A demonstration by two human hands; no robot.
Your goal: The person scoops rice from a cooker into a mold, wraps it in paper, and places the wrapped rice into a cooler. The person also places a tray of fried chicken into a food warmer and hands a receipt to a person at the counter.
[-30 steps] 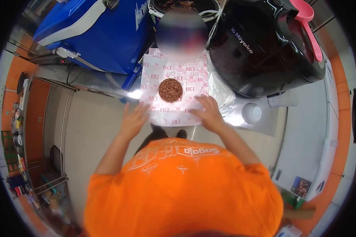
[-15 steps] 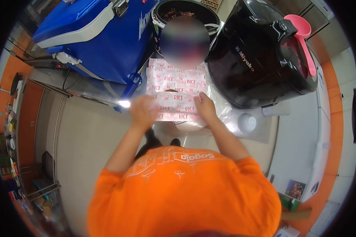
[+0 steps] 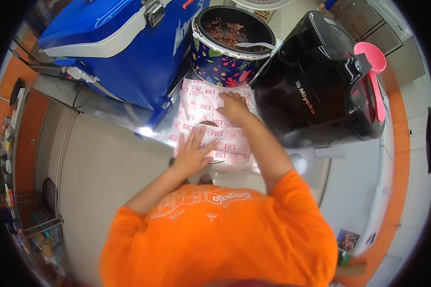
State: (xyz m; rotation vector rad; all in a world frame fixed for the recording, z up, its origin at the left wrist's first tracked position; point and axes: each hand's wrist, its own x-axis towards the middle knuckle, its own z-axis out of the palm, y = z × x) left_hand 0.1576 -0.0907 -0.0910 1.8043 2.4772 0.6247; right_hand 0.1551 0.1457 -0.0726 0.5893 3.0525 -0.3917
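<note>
A sheet of white paper with red print (image 3: 189, 107) lies in front of me, its near edge folded up over a brown round food portion (image 3: 209, 123), of which only the far rim shows. My left hand (image 3: 194, 152) rests with spread fingers on the folded flap. Farther up the sheet is my right hand (image 3: 234, 106), its fingers apart on the paper near the far right part. Neither hand grips anything.
Behind the paper stands a flowered pot (image 3: 220, 62) with brown grains and a white spoon (image 3: 255, 45). A blue cooler (image 3: 129, 67) is at the left. At the right stands a black Miyako cooker (image 3: 301, 86) with a pink ladle (image 3: 374, 76).
The near edge of the paper has been folded over the food. My left hand has come onto the flap, and my right hand has let go of the edge and moved up the sheet.
</note>
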